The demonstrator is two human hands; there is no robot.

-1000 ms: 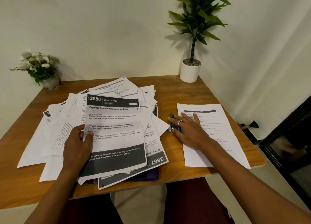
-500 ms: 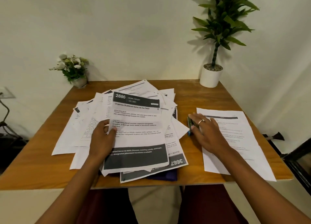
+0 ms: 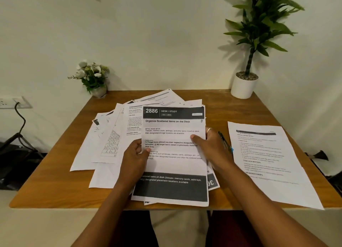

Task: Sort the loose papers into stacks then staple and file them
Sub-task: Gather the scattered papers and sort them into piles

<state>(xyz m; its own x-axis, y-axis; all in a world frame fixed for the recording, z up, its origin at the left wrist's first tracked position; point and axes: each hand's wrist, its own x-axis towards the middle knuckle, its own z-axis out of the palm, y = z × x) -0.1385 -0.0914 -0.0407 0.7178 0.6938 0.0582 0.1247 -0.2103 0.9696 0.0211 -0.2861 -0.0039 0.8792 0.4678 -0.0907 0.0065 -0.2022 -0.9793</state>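
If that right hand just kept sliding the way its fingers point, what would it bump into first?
The right hand grips the 2886 sheet, pointing left and away. Going on, it would probably plough into the paper pile under that sheet; depth there is unclear.

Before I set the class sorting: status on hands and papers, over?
Left hand and right hand both pinch the 2886 sheet. Loose pile unsorted beneath. Stapler beside right hand, nothing blocking.
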